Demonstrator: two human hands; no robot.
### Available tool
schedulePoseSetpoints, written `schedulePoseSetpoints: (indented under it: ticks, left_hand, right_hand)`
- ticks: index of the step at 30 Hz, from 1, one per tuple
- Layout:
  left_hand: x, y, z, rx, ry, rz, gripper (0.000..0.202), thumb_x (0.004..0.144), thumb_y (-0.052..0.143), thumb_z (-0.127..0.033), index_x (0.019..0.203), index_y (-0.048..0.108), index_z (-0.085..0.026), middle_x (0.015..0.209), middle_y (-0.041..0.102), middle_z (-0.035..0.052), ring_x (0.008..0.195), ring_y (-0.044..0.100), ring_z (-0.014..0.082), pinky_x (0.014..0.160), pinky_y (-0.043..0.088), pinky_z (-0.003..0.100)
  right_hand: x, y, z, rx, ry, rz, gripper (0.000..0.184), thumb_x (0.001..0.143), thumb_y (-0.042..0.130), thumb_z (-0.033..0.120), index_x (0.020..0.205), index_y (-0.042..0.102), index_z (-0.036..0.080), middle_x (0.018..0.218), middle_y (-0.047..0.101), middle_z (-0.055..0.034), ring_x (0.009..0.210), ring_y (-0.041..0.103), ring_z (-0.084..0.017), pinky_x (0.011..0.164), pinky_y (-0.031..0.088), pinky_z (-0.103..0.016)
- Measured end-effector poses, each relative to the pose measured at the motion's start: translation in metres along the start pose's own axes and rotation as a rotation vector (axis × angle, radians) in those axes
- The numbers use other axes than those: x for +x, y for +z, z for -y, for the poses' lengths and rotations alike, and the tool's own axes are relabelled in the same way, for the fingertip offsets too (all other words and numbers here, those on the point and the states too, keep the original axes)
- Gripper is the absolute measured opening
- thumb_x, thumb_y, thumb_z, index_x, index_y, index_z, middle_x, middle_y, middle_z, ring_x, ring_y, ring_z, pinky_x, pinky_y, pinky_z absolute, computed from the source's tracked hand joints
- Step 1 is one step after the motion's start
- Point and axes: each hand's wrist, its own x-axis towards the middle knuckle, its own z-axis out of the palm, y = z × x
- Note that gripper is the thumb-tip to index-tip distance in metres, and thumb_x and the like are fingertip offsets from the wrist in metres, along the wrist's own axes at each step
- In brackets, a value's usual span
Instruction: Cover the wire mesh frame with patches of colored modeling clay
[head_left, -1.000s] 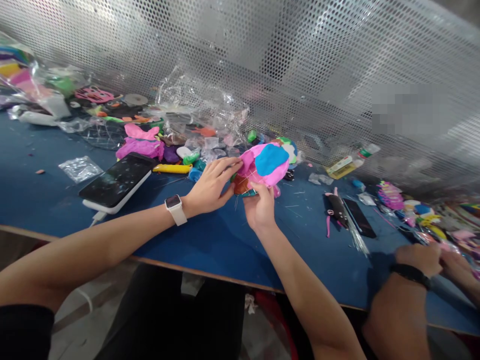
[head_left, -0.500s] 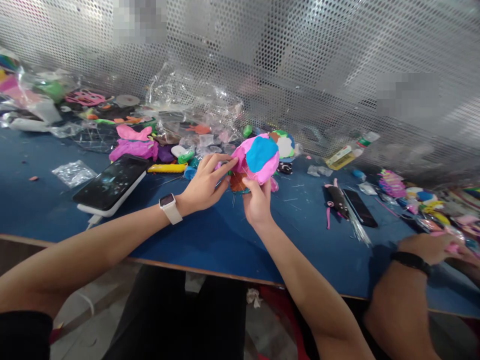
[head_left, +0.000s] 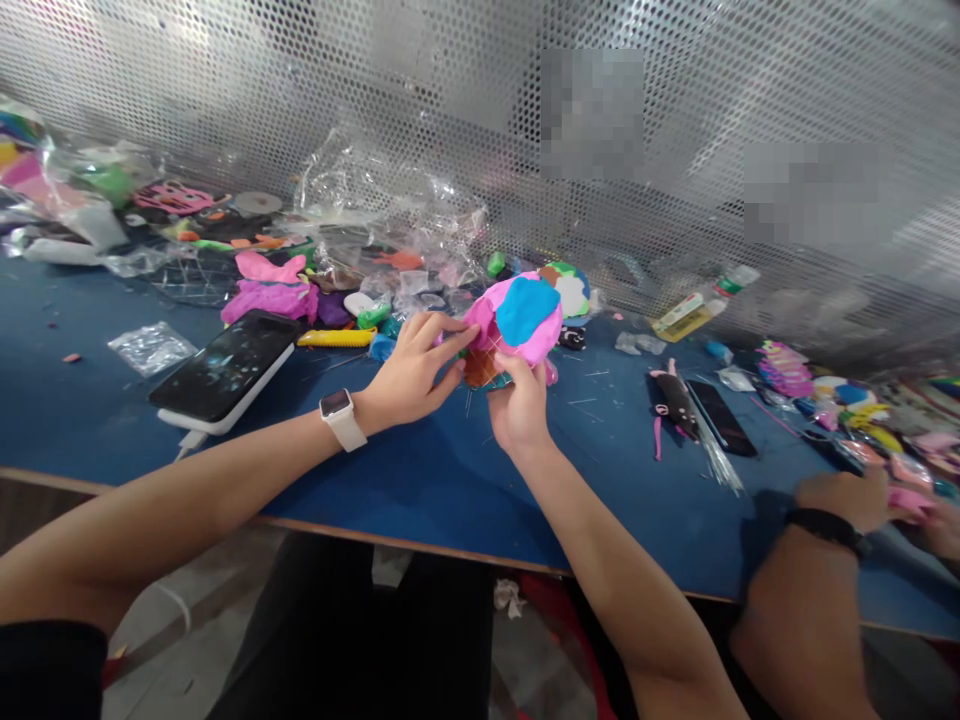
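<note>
A lump of pink clay with a blue patch point(head_left: 523, 320) is held just above the blue table point(head_left: 420, 480), with thin wires and an orange piece showing under it. My right hand point(head_left: 517, 410) grips it from below, fingers closed round its base. My left hand point(head_left: 414, 371), a white watch on its wrist, pinches the pink edge on the left side with its fingertips.
A phone on a white power bank point(head_left: 223, 371) lies to the left. Clay pieces, a yellow ridged tool point(head_left: 335, 338) and clear plastic wrap point(head_left: 390, 215) crowd the back by the perforated metal screen. A second phone point(head_left: 718, 415) lies right. Another person's hands point(head_left: 855, 500) work at the lower right.
The clay lump has shifted slightly between my hands, and my left fingers have closed tighter on its pink edge. The other person's hands moved a little at the right.
</note>
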Motion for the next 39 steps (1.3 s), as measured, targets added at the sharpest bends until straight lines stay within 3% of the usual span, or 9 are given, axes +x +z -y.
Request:
schedulePoseSetpoints:
  ticks: [5,8,11,14,20,24,29,34,39]
  left_hand:
    - [0.001,-0.002,-0.001,0.022,0.023,0.056,0.051,0.110,0.057,-0.020,0.159,0.070,-0.027,0.147,0.071,0.0172,0.139,0.061,0.0395,0.121,0.048,0.070]
    - [0.003,-0.003,-0.004,-0.032,-0.011,0.036,0.042,0.112,0.056,-0.022,0.149,0.075,-0.026,0.142,0.074,0.0154,0.135,0.065,0.0365,0.119,0.052,0.065]
    - [0.006,-0.002,-0.003,-0.163,-0.155,-0.097,0.029,0.113,0.055,-0.023,0.133,0.076,-0.023,0.132,0.076,0.0128,0.128,0.069,0.0306,0.116,0.056,0.056]
    - [0.009,0.002,0.002,-0.426,-0.391,-0.201,0.027,0.112,0.062,-0.032,0.135,0.070,-0.021,0.136,0.075,0.0136,0.127,0.071,0.0284,0.113,0.060,0.050]
    - [0.006,0.013,0.005,-0.853,-0.607,0.083,0.052,0.113,0.058,-0.069,0.134,0.076,-0.025,0.126,0.082,0.0087,0.117,0.077,0.0280,0.097,0.070,0.044]
    - [0.000,0.021,0.003,-1.018,-0.660,0.077,0.064,0.105,0.061,-0.086,0.122,0.078,-0.026,0.112,0.082,0.0074,0.101,0.080,0.0258,0.086,0.074,0.041]
    - [-0.001,0.023,0.002,-1.118,-0.662,0.112,0.068,0.106,0.059,-0.086,0.134,0.077,-0.026,0.120,0.085,0.0105,0.114,0.084,0.0320,0.091,0.076,0.050]
    - [0.000,0.020,0.002,-1.197,-0.678,0.202,0.071,0.108,0.057,-0.085,0.143,0.075,-0.027,0.121,0.087,0.0122,0.107,0.087,0.0348,0.088,0.077,0.056]
    - [0.000,0.019,0.003,-1.233,-0.629,0.225,0.073,0.106,0.062,-0.084,0.151,0.071,-0.027,0.126,0.086,0.0129,0.116,0.086,0.0374,0.091,0.078,0.054]
  right_hand:
    - [0.004,-0.003,-0.001,-0.026,-0.013,0.013,0.030,0.079,0.084,0.038,0.100,0.064,0.031,0.105,0.078,0.0017,0.104,0.074,-0.027,0.102,0.062,-0.052]
    - [0.004,-0.004,-0.001,-0.032,-0.034,0.020,0.030,0.079,0.085,0.039,0.096,0.062,0.031,0.106,0.078,0.0016,0.107,0.074,-0.027,0.105,0.061,-0.053]
    - [0.002,-0.002,0.001,-0.002,-0.036,-0.012,0.031,0.076,0.089,0.038,0.098,0.067,0.031,0.101,0.078,0.0022,0.101,0.073,-0.026,0.103,0.063,-0.051]
    - [-0.001,0.000,0.003,0.022,-0.013,-0.030,0.032,0.074,0.090,0.039,0.100,0.073,0.030,0.096,0.078,0.0021,0.095,0.074,-0.025,0.099,0.065,-0.050]
    - [-0.002,0.002,0.000,0.053,0.056,0.066,0.038,0.079,0.088,0.052,0.108,0.078,0.029,0.110,0.084,-0.0034,0.115,0.079,-0.033,0.108,0.064,-0.057]
    - [0.001,0.000,-0.004,0.003,0.030,0.088,0.043,0.079,0.091,0.055,0.111,0.079,0.029,0.113,0.086,-0.0052,0.124,0.078,-0.036,0.115,0.061,-0.063]
    - [0.007,-0.008,-0.010,-0.030,-0.029,-0.030,0.045,0.083,0.088,0.060,0.114,0.080,0.028,0.127,0.085,-0.0050,0.134,0.075,-0.034,0.125,0.056,-0.063]
    - [0.010,-0.011,-0.012,-0.033,-0.034,0.007,0.047,0.088,0.084,0.062,0.121,0.080,0.028,0.129,0.085,-0.0056,0.133,0.076,-0.033,0.124,0.056,-0.062]
    - [0.012,-0.010,-0.012,0.000,-0.011,0.020,0.046,0.086,0.083,0.062,0.117,0.079,0.029,0.130,0.086,-0.0055,0.134,0.077,-0.033,0.121,0.059,-0.063]
